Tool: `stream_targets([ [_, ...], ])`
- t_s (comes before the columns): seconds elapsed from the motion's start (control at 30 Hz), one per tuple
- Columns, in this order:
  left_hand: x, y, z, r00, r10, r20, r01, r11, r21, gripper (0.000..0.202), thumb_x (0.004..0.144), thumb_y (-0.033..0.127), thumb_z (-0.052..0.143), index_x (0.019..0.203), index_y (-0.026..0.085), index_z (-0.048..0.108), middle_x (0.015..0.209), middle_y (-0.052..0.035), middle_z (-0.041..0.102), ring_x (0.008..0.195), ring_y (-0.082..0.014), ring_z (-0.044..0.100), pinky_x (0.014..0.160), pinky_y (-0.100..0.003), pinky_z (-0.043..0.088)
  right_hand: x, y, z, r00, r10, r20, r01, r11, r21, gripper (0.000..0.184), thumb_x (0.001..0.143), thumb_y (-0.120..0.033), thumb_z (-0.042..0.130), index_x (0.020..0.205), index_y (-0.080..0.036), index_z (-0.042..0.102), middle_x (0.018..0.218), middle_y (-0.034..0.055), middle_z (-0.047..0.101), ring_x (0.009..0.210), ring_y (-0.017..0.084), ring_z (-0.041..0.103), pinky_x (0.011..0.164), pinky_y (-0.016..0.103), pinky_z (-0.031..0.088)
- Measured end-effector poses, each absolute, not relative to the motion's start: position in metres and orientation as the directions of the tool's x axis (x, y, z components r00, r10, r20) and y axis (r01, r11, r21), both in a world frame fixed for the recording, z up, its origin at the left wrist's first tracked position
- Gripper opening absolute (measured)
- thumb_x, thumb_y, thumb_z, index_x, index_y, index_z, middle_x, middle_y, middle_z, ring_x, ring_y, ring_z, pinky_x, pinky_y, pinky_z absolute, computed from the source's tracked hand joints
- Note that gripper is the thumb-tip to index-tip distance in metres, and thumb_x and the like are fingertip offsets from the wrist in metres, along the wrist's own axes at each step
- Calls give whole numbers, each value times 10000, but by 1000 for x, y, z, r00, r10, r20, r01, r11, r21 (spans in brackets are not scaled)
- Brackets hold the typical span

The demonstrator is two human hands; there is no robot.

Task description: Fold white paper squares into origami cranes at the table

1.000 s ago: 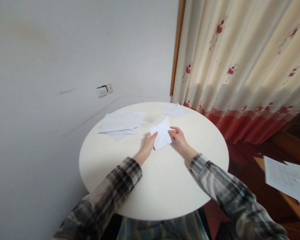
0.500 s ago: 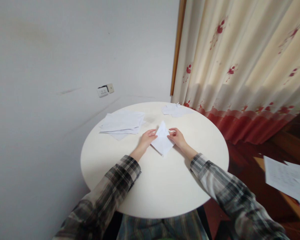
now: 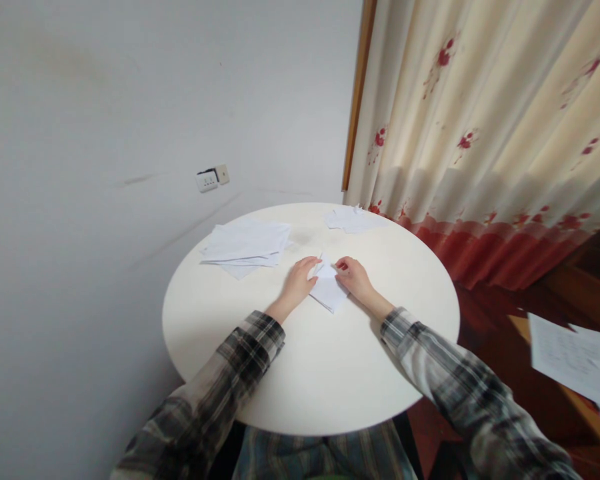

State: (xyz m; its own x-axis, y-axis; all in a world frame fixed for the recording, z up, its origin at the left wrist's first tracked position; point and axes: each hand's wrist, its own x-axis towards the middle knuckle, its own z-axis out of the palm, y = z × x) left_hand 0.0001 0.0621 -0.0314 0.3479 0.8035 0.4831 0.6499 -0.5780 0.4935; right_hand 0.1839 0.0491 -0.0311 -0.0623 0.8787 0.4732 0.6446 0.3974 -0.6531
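Observation:
A small folded white paper (image 3: 329, 291) lies on the round cream table (image 3: 310, 373) in front of me. My left hand (image 3: 300, 280) rests on its left edge, fingers curled onto the paper. My right hand (image 3: 353, 277) pinches the paper's upper right part. Both hands press the sheet down against the tabletop, close together, and the paper's top corner pokes up between them.
A loose stack of white sheets (image 3: 247, 243) lies at the table's back left. A smaller pile of folded papers (image 3: 351, 219) sits at the far edge near the curtain (image 3: 480, 133). More printed sheets (image 3: 575, 363) lie on a wooden surface at the right.
The paper was turned from a slanted rectangle to a diamond and lowered flat onto the table. Both hands moved closer together over it.

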Motion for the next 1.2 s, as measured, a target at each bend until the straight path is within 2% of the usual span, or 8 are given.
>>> stream_targets([
  [0.17,4,63,-35,547,732,405,622,-680,389,402,774,42,384,1084,176,602,1131,-54,614,1071,-149,533,999,-326,374,180,50,-33,-276,851,447,624,513,-590,438,661,20,429,966,-236,611,1027,19,641,987,166,537,928,329,368],
  [0.27,4,65,-37,558,736,383,629,-676,384,362,803,88,393,1077,178,611,1103,-57,629,1053,-156,543,981,-325,383,181,53,-35,-319,853,412,656,513,-554,410,703,-8,437,992,-228,628,1033,32,649,990,168,557,938,325,377],
  [0.37,0,61,-31,574,751,327,633,-660,405,333,819,225,474,1131,183,580,1156,-63,603,1114,-175,503,1004,-328,347,187,56,-35,-369,836,407,642,546,-539,367,739,-50,453,1000,-228,641,1036,35,653,986,167,568,937,324,390],
  [0.53,-9,50,-11,681,724,104,629,-653,422,736,677,454,646,1321,218,382,1395,-72,378,1310,-226,280,1070,-351,218,196,56,-34,-421,808,412,608,588,-533,332,779,-106,471,1046,-220,632,1068,51,643,1008,177,566,945,364,398],
  [0.7,-11,47,-6,741,671,-19,626,-681,379,998,547,558,699,1378,213,267,1460,-97,234,1353,-274,144,1091,-403,120,197,53,-31,-453,789,415,611,614,-499,324,806,-132,475,1088,-210,614,1089,63,635,1034,181,558,952,379,398],
  [0.8,-9,48,-10,734,679,-20,640,-682,355,1022,521,586,699,1376,230,268,1470,-99,202,1357,-293,110,1090,-442,77,196,52,-29,-465,784,410,606,620,-498,323,815,-133,468,1099,-205,608,1089,66,634,1018,177,565,944,374,406],
  [0.93,-8,47,-13,722,692,28,644,-686,339,932,561,603,665,1350,241,325,1459,-98,235,1355,-280,134,1086,-455,77,196,53,-31,-448,791,417,609,611,-505,304,820,-147,473,1083,-193,618,1098,77,630,1039,182,558,951,369,402],
  [1.2,-6,48,-15,706,673,221,599,-733,322,733,624,538,664,1242,186,487,1347,-120,437,1267,-252,353,1062,-408,214,197,55,-34,-439,800,409,614,600,-513,321,812,-143,476,1098,-197,611,1111,78,625,1049,182,554,953,377,404],
])
